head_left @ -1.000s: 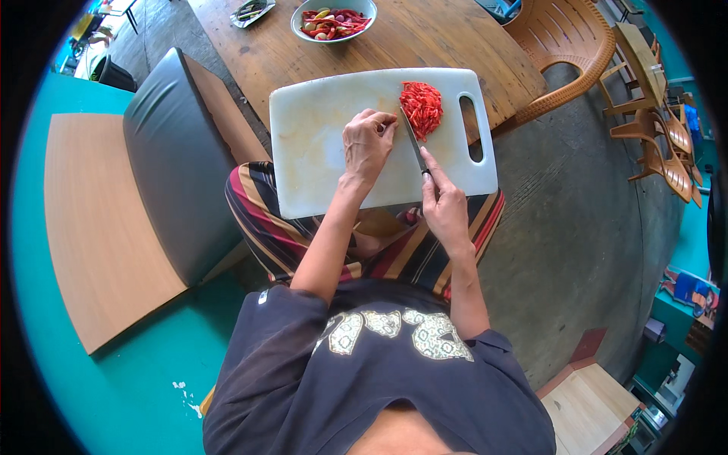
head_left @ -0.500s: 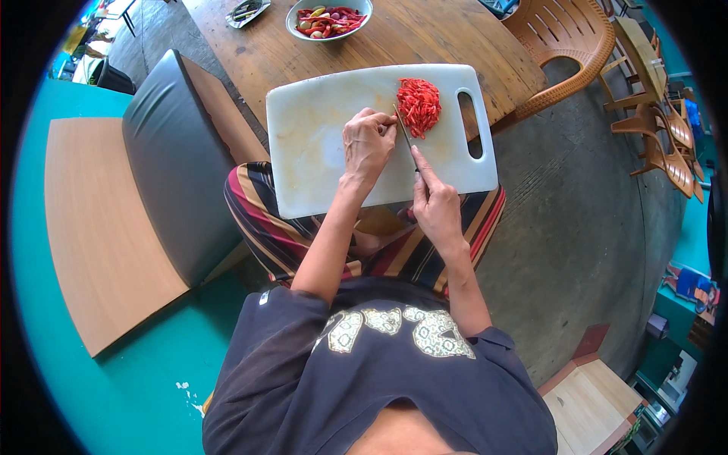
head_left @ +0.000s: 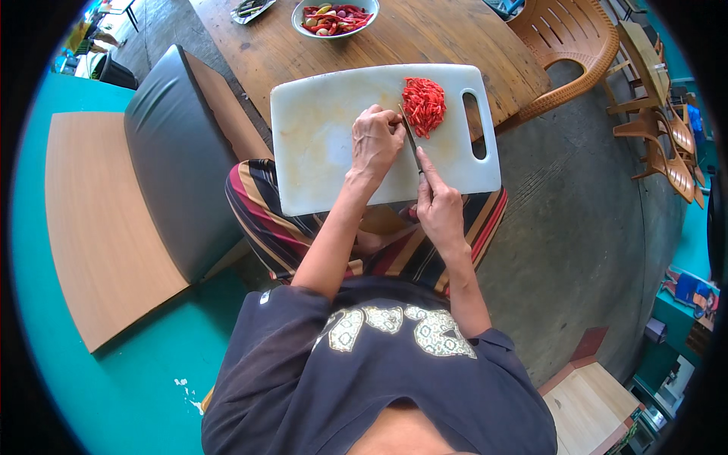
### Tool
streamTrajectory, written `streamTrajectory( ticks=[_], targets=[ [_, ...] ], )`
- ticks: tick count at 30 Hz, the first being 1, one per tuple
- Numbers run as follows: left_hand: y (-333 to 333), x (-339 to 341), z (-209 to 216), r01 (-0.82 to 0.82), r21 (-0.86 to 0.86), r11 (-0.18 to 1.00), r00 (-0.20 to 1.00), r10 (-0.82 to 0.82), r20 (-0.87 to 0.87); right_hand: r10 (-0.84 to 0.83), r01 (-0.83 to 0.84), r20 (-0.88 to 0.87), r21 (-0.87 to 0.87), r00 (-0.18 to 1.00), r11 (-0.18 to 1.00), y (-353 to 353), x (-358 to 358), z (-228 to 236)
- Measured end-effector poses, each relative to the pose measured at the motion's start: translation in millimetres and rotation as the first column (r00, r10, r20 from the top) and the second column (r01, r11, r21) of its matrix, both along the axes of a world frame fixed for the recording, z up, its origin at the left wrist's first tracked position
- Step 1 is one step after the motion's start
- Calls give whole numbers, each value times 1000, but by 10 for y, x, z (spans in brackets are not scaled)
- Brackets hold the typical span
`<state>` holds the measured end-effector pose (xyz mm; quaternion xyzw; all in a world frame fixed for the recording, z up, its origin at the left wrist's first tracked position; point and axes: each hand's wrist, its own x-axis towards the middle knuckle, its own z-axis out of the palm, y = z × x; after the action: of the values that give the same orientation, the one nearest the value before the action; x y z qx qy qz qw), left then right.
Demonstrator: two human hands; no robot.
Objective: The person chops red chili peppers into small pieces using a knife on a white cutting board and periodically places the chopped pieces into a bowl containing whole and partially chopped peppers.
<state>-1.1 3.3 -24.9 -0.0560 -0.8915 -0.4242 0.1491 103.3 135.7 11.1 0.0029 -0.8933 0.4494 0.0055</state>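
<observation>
A white cutting board (head_left: 318, 136) lies across my lap and against the table edge. My right hand (head_left: 440, 203) grips a knife (head_left: 411, 136), its index finger stretched along the back of the blade. Beside the blade, my left hand (head_left: 376, 144) is closed with fingertips pinched at the knife's edge; what they hold is mostly hidden, too small to make out. Just right of the knife sits a heap of sliced red chilli (head_left: 425, 106) on the board.
On the wooden table (head_left: 440, 38) stands a white bowl (head_left: 335, 36) of red chillies and small pale bulbs. A small plate (head_left: 252, 10) is left of it. A brown plastic chair (head_left: 572, 34) is at the right, a dark padded seat (head_left: 182, 167) at the left.
The board, bowl and table sit slightly further right in the picture. My left hand has shifted a little right with its fingers still pinched; the knife stays in my right hand.
</observation>
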Motion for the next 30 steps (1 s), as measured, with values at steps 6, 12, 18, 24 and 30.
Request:
streamTrajectory(
  ticks=[6, 12, 18, 24, 30],
  targets=[
    [1, -29, 24, 28, -23, 999, 1000, -28, 9, -2, 11, -64, 148, 998, 989, -98, -23, 58],
    [11, -20, 52, 50, 32, 998, 995, -52, 79, -11, -6, 81, 210, 997, 978, -177, -181, 155],
    [35, -5, -30, -18, 59, 998, 1000, 17, 26, -5, 6, -10, 172, 1000, 985, -119, -12, 25],
    [-42, -31, -52, -43, 30, 999, 998, 42, 36, -3, -1, 59, 65, 998, 998, 9, 9, 148],
    [1, -55, -59, -9, 59, 998, 997, 5, 71, -25, 26, -21, 36, 999, 999, 35, -100, 119]
  ],
)
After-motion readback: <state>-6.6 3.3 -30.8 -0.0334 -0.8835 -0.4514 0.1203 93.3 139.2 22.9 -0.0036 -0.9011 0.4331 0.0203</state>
